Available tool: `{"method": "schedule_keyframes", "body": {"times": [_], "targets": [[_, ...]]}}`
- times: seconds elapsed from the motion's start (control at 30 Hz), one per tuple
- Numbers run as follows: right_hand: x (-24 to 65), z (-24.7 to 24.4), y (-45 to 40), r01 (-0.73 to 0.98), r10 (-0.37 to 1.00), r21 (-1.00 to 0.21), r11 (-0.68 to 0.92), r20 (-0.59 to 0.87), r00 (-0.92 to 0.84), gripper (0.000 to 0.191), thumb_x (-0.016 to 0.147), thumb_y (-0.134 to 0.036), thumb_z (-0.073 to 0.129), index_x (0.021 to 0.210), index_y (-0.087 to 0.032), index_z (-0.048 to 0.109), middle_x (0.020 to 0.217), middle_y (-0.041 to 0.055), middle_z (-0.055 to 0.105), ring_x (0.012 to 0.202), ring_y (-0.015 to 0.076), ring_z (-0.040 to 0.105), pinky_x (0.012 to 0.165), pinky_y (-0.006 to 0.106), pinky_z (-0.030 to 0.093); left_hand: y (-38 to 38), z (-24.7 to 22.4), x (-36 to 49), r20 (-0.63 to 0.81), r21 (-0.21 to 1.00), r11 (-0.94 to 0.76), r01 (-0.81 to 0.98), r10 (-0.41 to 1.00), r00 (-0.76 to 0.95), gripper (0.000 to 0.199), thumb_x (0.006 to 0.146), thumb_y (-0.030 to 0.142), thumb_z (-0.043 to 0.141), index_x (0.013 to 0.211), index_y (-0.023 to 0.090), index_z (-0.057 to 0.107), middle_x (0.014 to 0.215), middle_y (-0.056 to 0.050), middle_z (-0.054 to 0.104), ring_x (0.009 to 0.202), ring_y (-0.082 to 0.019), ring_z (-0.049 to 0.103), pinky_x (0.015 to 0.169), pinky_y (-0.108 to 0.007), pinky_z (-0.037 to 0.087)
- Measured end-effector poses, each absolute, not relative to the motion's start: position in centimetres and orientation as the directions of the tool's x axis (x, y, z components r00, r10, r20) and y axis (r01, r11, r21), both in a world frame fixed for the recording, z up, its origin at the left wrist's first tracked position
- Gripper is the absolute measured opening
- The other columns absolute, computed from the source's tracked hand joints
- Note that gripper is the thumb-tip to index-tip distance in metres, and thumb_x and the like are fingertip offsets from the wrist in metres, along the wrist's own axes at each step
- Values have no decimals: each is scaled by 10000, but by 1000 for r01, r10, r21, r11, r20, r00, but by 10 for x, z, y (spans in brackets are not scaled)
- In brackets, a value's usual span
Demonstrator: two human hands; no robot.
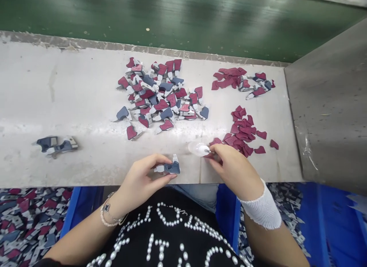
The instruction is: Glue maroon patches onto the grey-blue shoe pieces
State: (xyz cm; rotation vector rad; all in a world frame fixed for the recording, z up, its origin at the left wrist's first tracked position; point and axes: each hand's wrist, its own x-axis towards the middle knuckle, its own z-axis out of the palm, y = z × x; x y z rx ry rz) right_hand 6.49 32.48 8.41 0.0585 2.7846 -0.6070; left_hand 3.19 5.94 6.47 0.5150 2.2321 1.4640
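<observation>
My left hand pinches a small blue-grey and white plastic part between thumb and fingers, just above the front of the metal table. Its hollow blue-grey side faces up, and a white tab sticks out at the top. To the right, my right hand is closed in a pinch, with a bit of a maroon pad showing at the fingertips. Those fingertips are right by the thin metal tip of a small translucent bottle with a white top; whether they touch it I cannot tell.
A heap of maroon, blue-grey and white parts lies mid-table. Loose maroon pads are piled at the right, with a smaller mixed group behind. Two parts lie at left. Blue bins stand below; a metal wall rises right.
</observation>
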Motion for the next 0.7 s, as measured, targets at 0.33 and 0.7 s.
{"method": "schedule_keyframes", "body": {"times": [0.33, 0.7], "targets": [[84, 114, 304, 321, -280, -849, 420, -457, -844, 63, 950, -248, 607, 939, -241, 669, 772, 1, 771, 682, 179, 731, 635, 297, 584, 64, 61, 43, -164, 964, 258, -57, 412, -896, 205, 819, 238, 774, 957, 219, 623, 945, -45, 749, 879, -199, 736, 740, -321, 624], [81, 121, 288, 393, -284, -898, 199, -437, -853, 59, 956, -269, 627, 966, -221, 659, 945, 41, 772, 903, 188, 752, 796, 290, 613, 73, 54, 50, -74, 986, 164, -9, 397, -915, 211, 816, 155, 758, 935, 224, 598, 986, -38, 603, 891, -171, 670, 773, -326, 613]]}}
